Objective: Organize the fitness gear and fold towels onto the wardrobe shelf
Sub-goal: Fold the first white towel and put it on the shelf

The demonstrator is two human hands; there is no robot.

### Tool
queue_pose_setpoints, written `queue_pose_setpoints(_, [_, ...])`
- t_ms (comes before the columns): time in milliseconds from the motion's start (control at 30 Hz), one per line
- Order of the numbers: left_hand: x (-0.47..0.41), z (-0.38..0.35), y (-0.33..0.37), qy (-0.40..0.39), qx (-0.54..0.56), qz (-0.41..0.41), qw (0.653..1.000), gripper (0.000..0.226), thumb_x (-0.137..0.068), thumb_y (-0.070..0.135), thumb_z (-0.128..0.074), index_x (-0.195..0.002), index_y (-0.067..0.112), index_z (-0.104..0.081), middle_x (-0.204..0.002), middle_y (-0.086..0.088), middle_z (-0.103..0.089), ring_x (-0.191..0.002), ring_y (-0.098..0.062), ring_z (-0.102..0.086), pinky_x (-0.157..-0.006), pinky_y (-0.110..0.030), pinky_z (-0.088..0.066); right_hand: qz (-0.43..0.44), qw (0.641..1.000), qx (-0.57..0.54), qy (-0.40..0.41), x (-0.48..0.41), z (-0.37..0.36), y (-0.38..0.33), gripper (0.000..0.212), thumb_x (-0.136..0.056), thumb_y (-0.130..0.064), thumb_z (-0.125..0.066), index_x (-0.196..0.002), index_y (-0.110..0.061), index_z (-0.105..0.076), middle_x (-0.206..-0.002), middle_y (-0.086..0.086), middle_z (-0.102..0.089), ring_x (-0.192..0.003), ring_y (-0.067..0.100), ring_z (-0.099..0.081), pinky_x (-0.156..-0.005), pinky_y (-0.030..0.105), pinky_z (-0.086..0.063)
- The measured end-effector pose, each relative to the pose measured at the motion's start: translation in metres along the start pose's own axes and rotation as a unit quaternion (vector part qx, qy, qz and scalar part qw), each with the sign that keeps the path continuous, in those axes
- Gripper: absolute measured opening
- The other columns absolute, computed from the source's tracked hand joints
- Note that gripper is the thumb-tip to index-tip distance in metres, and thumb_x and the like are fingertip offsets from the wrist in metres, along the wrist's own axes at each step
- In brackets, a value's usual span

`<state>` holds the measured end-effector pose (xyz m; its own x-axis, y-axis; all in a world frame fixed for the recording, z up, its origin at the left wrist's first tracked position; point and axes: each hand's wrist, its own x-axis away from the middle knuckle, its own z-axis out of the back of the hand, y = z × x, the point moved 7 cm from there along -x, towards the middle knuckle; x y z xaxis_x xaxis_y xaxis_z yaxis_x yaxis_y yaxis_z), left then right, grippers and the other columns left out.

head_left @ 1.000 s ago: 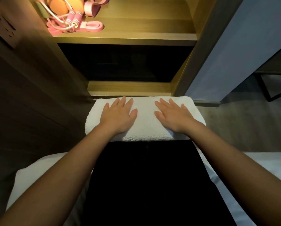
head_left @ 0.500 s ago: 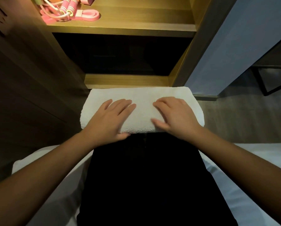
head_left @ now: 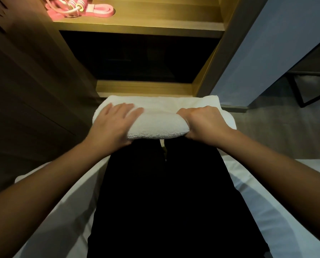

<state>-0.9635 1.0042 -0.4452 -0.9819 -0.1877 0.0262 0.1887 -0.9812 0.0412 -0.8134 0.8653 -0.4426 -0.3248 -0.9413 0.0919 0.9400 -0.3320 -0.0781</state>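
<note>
A white folded towel (head_left: 161, 118) lies across my knees in front of the open wardrobe. My left hand (head_left: 112, 125) lies over its left part, fingers stretched across the top and the thumb tucked under the near edge. My right hand (head_left: 202, 121) grips the towel's right near edge, fingers curled round the fold and lifting it into a roll. Pink fitness gear, a jump rope and a resistance band (head_left: 77, 8), lies on the lit wardrobe shelf (head_left: 155, 21) at the upper left.
Below the lit shelf is a dark compartment with a wooden bottom ledge (head_left: 144, 88). A dark wooden panel stands at the left and a pale wardrobe door (head_left: 267, 43) at the right. I sit on a white bed (head_left: 267, 202); my legs are in black trousers.
Both hands slid back from flat on top of the towel to its near edge. My right hand curled round the edge and lifted it; the towel's near side now bulges up.
</note>
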Motion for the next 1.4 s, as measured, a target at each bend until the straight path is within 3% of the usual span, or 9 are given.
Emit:
queue_pose_setpoints(200, [0.014, 0.010, -0.022, 0.047, 0.051, -0.005, 0.998, 0.052, -0.083, 0.048, -0.053, -0.117, 0.010, -0.062, -0.103, -0.010, -0.070, -0.088, -0.035, -0.067, -0.064, -0.044, -0.054, 0.004, 1.000, -0.018, -0.004, -0.004, -0.005, -0.002, 0.036, -0.081, -0.043, -0.060, -0.113, -0.027, -0.056, -0.096, -0.003, -0.068, -0.085, 0.029, -0.063, -0.067, 0.033, -0.043])
queue_pose_setpoints(333, [0.022, 0.004, -0.030, 0.029, 0.059, 0.029, 0.997, 0.058, -0.073, 0.026, -0.082, -0.123, 0.007, -0.059, -0.116, -0.014, -0.066, -0.102, -0.038, -0.063, -0.077, -0.049, -0.052, 0.000, 1.000, -0.019, 0.006, -0.002, -0.005, 0.000, 0.036, -0.081, -0.044, -0.059, -0.114, -0.030, -0.057, -0.097, -0.006, -0.068, -0.086, 0.028, -0.063, -0.067, 0.034, -0.043])
queue_pose_setpoints(500, [0.016, 0.013, -0.034, 0.000, 0.051, 0.012, 0.999, 0.056, -0.077, 0.038, -0.075, -0.123, 0.012, -0.057, -0.103, -0.011, -0.069, -0.089, -0.036, -0.066, -0.065, -0.047, -0.054, -0.015, 0.998, -0.055, -0.006, 0.002, -0.009, 0.006, 0.038, -0.082, -0.050, -0.059, -0.117, -0.034, -0.056, -0.103, -0.008, -0.068, -0.091, 0.025, -0.064, -0.075, 0.038, -0.051])
queue_pose_setpoints(700, [0.038, 0.003, -0.035, 0.030, 0.032, 0.040, 0.998, 0.073, -0.072, 0.015, -0.082, -0.137, 0.003, -0.049, -0.132, -0.021, -0.053, -0.117, -0.041, -0.052, -0.095, -0.051, -0.043, -0.002, 0.999, -0.053, 0.009, 0.001, -0.009, 0.003, 0.037, -0.081, -0.049, -0.059, -0.115, -0.034, -0.057, -0.101, -0.008, -0.069, -0.090, 0.024, -0.064, -0.072, 0.034, -0.049])
queue_pose_setpoints(800, [0.054, 0.006, -0.060, 0.114, 0.025, 0.069, 0.991, 0.034, -0.083, 0.009, -0.063, -0.115, -0.003, -0.063, -0.104, -0.024, -0.066, -0.093, -0.040, -0.063, -0.089, -0.050, -0.045, 0.002, 0.998, -0.062, 0.015, 0.002, -0.010, 0.005, 0.036, -0.081, -0.047, -0.061, -0.115, -0.034, -0.059, -0.101, -0.009, -0.069, -0.090, 0.024, -0.064, -0.070, 0.033, -0.048])
queue_pose_setpoints(967, [0.066, 0.007, -0.070, 0.122, 0.038, 0.117, 0.985, 0.031, -0.083, 0.005, -0.050, -0.109, -0.005, -0.063, -0.091, -0.023, -0.064, -0.077, -0.039, -0.061, -0.068, -0.044, -0.045, -0.009, 0.996, -0.079, 0.031, 0.001, -0.012, 0.011, 0.039, -0.079, -0.050, -0.064, -0.114, -0.035, -0.058, -0.099, -0.009, -0.069, -0.088, 0.024, -0.064, -0.065, 0.029, -0.040])
queue_pose_setpoints(1200, [0.061, -0.006, -0.054, 0.070, 0.076, 0.113, 0.988, 0.101, -0.065, 0.023, -0.086, -0.146, 0.003, -0.031, -0.152, -0.020, -0.032, -0.135, -0.038, -0.039, -0.103, -0.054, -0.041, -0.005, 0.997, -0.063, 0.034, 0.001, -0.015, 0.010, 0.037, -0.077, -0.052, -0.061, -0.111, -0.037, -0.058, -0.096, -0.010, -0.069, -0.084, 0.023, -0.064, -0.061, 0.029, -0.035])
queue_pose_setpoints(1300, [0.050, -0.005, -0.047, 0.060, 0.065, 0.118, 0.989, 0.099, -0.065, 0.032, -0.087, -0.145, 0.005, -0.034, -0.153, -0.021, -0.030, -0.139, -0.039, -0.033, -0.107, -0.058, -0.036, -0.002, 0.998, -0.056, 0.029, -0.001, -0.014, 0.009, 0.036, -0.077, -0.050, -0.061, -0.110, -0.036, -0.058, -0.096, -0.010, -0.069, -0.085, 0.023, -0.064, -0.061, 0.030, -0.041])
queue_pose_setpoints(1400, [0.039, 0.002, -0.047, 0.102, 0.061, 0.101, 0.988, 0.074, -0.071, 0.018, -0.082, -0.134, 0.000, -0.049, -0.134, -0.023, -0.051, -0.120, -0.041, -0.052, -0.096, -0.052, -0.044, -0.005, 0.998, -0.059, 0.024, -0.001, -0.014, 0.010, 0.037, -0.077, -0.051, -0.062, -0.111, -0.036, -0.057, -0.097, -0.010, -0.069, -0.087, 0.023, -0.064, -0.066, 0.032, -0.048])
